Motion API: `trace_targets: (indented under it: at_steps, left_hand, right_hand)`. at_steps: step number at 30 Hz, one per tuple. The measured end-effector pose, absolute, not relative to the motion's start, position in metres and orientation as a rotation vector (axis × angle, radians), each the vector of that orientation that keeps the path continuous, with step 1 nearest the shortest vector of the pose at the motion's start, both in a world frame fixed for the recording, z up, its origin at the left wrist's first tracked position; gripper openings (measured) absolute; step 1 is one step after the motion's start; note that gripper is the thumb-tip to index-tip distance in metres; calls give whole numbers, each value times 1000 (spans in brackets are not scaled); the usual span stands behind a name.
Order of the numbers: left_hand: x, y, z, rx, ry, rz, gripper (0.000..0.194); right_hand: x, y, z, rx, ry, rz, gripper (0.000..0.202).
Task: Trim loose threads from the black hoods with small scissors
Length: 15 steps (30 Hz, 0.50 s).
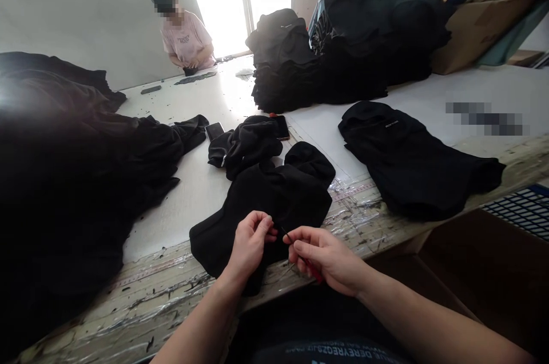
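A black garment [274,198] lies spread at the table's front edge, directly before me. Over its lower part my left hand [253,241] is closed, thumb pressed to the fingers; whatever is pinched there is too small to make out. Just to the right, my right hand [323,255] is wrapped round thread snips with a red handle [316,275]. Their thin dark tip points up and left, toward the left fingertips, with a small gap between the two hands. A crumpled black garment [253,143] sits right behind the spread one.
A large black cloth heap [77,181] covers the left side. Another black garment [416,158] lies flat at right. Tall stacks of black garments [283,60], a cardboard box [480,32], two phones [214,131] and a co-worker [186,38] are farther back. A blue wire rack [523,209] stands below right.
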<state>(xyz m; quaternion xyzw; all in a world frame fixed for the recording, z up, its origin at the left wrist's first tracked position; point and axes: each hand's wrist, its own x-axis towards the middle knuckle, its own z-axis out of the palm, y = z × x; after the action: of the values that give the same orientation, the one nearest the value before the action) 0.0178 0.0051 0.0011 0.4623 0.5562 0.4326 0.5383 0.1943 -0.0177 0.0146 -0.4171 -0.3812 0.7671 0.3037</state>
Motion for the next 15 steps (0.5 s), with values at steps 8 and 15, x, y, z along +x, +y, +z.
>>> trace_targets:
  at_steps: [8,15]
  left_hand:
    - [20,2,-5,1435,1399,990,11]
    - [21,0,9,919,1250,1012,29]
  right_hand:
    - [194,-15,8,-1197,-1256,1730,31]
    - [202,-7,9,-1345,-1785,1020,25]
